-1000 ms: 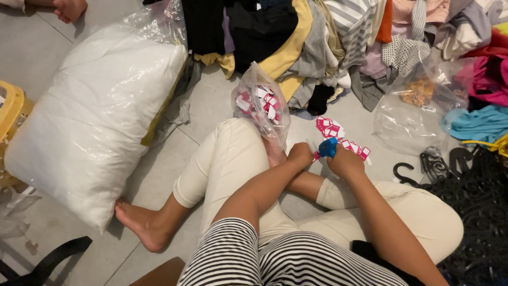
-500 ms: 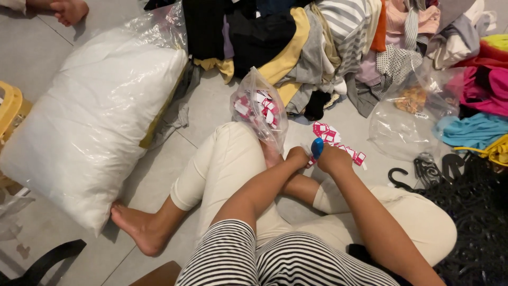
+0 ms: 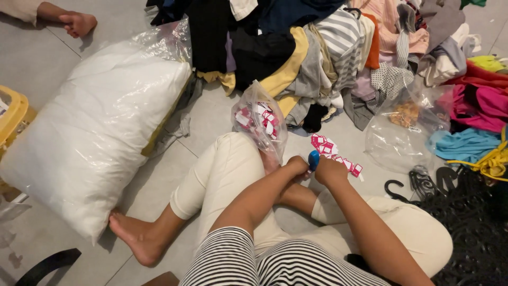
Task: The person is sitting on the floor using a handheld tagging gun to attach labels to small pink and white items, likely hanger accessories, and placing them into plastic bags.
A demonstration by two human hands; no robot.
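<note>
Between both hands (image 3: 312, 169) (closed), blue tool (image 3: 314, 159)

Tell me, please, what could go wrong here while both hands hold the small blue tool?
The pink-and-white tags lie loose on the floor beyond the right hand; they might scatter or be knelt on. The clear bag of tags leans on the knee, near the left hand, and may tip over.

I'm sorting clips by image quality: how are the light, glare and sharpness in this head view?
Head view: soft, even indoor light with faint shadows on the tiled floor; glare streaks on the clear plastic bag and the white bagged bundle; both hands, left hand and right hand, are reasonably sharp; wide-angle bending shows toward the edges.
</note>
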